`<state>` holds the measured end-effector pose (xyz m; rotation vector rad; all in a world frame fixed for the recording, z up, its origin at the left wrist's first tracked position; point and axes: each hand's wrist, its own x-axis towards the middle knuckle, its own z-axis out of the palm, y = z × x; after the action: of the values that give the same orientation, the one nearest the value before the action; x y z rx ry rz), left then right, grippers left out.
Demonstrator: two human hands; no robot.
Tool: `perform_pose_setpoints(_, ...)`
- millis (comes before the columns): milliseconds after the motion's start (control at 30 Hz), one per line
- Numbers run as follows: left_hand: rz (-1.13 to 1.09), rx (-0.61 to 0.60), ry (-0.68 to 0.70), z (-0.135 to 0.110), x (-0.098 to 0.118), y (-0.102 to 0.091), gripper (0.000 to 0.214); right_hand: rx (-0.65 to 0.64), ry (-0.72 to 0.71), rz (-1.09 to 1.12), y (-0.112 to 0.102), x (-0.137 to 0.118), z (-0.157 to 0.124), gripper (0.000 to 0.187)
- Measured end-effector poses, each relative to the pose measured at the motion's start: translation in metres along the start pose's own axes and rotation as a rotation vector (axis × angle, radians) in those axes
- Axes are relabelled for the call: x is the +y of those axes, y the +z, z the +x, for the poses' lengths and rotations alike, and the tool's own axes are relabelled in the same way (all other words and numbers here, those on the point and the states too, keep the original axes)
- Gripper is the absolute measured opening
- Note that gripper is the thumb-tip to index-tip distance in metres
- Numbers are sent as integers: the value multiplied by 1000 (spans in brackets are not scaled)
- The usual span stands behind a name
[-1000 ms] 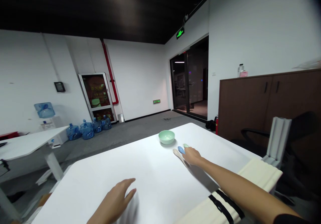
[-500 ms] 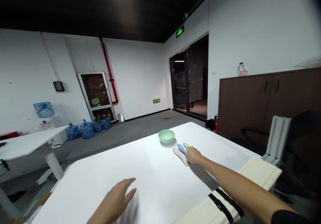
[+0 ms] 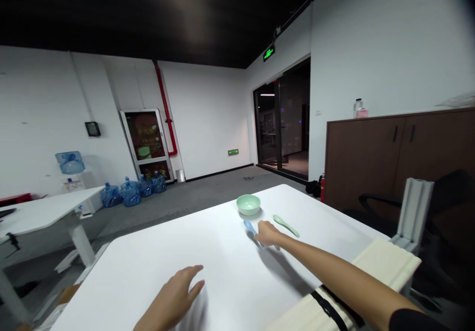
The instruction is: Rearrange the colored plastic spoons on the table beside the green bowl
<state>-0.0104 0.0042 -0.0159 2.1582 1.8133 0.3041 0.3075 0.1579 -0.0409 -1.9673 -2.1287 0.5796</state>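
My right hand (image 3: 268, 233) reaches over the middle of the white table (image 3: 178, 252), its fingers closed on a blue spoon (image 3: 249, 226). The spoon's bowl end sticks out to the left of the fingers, while the hand covers much of its handle. A light green spoon (image 3: 286, 225) lies on the table just right of this hand. Behind them stands a light green bowl (image 3: 248, 205), upright. The cream spoon is mostly or wholly hidden by my right hand. Near the front of the table, my left hand (image 3: 178, 291) hovers with thumb and fingers apart, holding nothing.
A cream padded board (image 3: 386, 261) with black straps runs along the table's near right edge, beside a grey metal post (image 3: 413, 210). A brown cabinet (image 3: 363, 158) and a dark chair are at right. Several blue water bottles (image 3: 129, 192) stand on the floor at left.
My right hand has moved left, carrying the blue spoon across to the cream spoon's side. The light green spoon now shows in full. My left hand has barely moved.
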Motion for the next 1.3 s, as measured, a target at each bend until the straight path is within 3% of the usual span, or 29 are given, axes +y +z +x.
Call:
perform_pose_setpoints(200, 6, 4, -5, 1, -4, 2, 58, 68, 17, -20, 26, 7, 2, 43)
perform_pose_setpoints(500, 2, 13, 1, 5, -7, 6, 58, -5, 7, -96, 35, 10, 5, 29)
perform_pose_setpoints(633, 7, 10, -4, 6, -10, 8, 60, 0, 10, -107, 37, 12, 5, 33)
perform_pose_setpoints(933, 14, -11, -17, 8, -11, 8, 61, 96, -38, -120, 21, 11, 0, 37)
perform_pose_setpoints(1300, 4, -8, -23, 6, -7, 5, 60, 164, 12, -97, 0, 34, 14, 33)
